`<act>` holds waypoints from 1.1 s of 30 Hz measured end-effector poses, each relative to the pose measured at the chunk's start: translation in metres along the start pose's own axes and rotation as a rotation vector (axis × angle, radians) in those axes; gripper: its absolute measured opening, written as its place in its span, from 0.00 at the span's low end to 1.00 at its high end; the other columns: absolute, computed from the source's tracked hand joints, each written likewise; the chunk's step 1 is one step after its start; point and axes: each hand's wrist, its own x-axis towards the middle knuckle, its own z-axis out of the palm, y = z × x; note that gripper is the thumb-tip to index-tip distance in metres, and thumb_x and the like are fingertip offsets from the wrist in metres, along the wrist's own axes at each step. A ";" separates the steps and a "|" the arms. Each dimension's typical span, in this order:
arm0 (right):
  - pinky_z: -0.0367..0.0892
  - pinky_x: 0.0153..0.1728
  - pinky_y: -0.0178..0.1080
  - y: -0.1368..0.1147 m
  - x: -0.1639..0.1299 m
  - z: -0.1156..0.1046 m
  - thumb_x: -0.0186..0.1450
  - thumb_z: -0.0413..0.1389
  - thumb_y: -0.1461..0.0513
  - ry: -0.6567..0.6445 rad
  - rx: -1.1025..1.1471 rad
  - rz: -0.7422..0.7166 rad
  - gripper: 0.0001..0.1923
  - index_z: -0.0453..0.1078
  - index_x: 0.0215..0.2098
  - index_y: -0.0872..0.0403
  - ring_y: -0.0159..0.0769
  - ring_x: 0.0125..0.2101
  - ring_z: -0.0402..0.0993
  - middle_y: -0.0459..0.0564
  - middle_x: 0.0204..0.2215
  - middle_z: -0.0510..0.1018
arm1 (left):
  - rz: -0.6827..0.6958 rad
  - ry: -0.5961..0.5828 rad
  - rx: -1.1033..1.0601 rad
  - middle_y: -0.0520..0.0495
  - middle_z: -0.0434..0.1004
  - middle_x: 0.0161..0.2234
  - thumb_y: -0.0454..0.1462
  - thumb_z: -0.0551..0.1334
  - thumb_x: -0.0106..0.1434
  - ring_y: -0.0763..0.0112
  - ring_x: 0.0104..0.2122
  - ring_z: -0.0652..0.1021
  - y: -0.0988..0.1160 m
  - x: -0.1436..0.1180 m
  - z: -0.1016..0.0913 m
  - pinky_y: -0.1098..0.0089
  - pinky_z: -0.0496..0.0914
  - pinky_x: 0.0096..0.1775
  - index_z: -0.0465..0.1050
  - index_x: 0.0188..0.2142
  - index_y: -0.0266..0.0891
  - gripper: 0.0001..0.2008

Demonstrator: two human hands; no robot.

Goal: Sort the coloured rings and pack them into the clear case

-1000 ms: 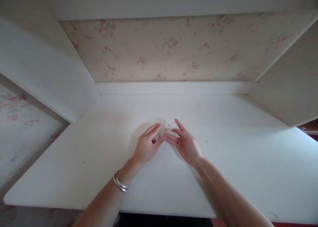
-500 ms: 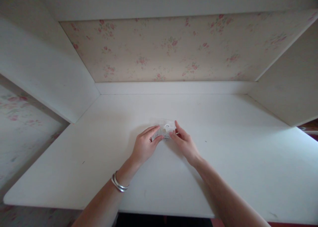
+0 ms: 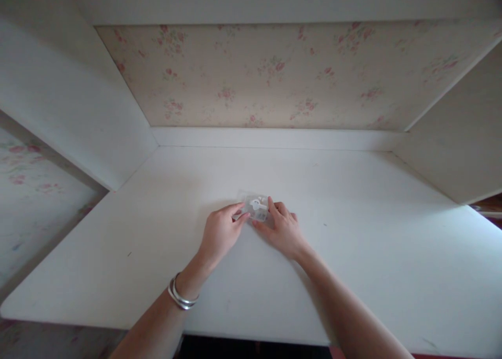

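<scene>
In the head view, a small clear plastic packet (image 3: 255, 207) with a white piece inside is being held between both hands on the white painted desk top (image 3: 353, 217), near its middle; the left hand (image 3: 218, 235) is being kept curled, fingertips pinching the packet's left edge; the right hand (image 3: 281, 229) is being kept half closed over its right edge; silver bangles (image 3: 179, 297) are being worn on the left wrist; faded floral wallpaper (image 3: 274, 76) is being shown behind

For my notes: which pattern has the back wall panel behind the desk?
Small pink flowers on cream back wall panel, clear in the head view.
</scene>
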 end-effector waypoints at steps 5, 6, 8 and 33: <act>0.58 0.49 0.49 -0.001 0.002 0.001 0.65 0.46 0.45 -0.012 -0.050 0.015 0.35 0.51 0.64 0.54 0.48 0.49 0.67 0.61 0.50 0.68 | -0.069 -0.051 -0.022 0.46 0.80 0.43 0.44 0.62 0.60 0.66 0.41 0.79 -0.006 0.001 0.005 0.69 0.72 0.44 0.74 0.48 0.42 0.17; 0.58 0.49 0.49 -0.001 0.002 0.001 0.65 0.46 0.45 -0.012 -0.052 0.014 0.34 0.52 0.63 0.54 0.47 0.49 0.67 0.60 0.50 0.69 | -0.082 -0.065 -0.037 0.46 0.80 0.44 0.44 0.62 0.60 0.66 0.42 0.79 -0.007 0.002 0.006 0.69 0.72 0.44 0.74 0.48 0.42 0.18; 0.58 0.49 0.49 0.000 0.002 0.001 0.66 0.45 0.47 -0.013 -0.050 0.008 0.31 0.54 0.63 0.53 0.46 0.49 0.68 0.60 0.50 0.69 | -0.100 -0.094 -0.073 0.46 0.79 0.44 0.45 0.62 0.60 0.65 0.42 0.79 -0.008 0.002 0.008 0.68 0.72 0.44 0.74 0.48 0.42 0.18; 0.68 0.49 0.44 0.007 -0.003 0.000 0.65 0.52 0.54 0.111 0.206 -0.093 0.21 0.67 0.55 0.47 0.39 0.45 0.74 0.53 0.59 0.65 | -0.096 -0.039 -0.144 0.46 0.79 0.43 0.41 0.58 0.62 0.69 0.37 0.79 -0.010 0.013 0.012 0.70 0.72 0.43 0.74 0.46 0.38 0.15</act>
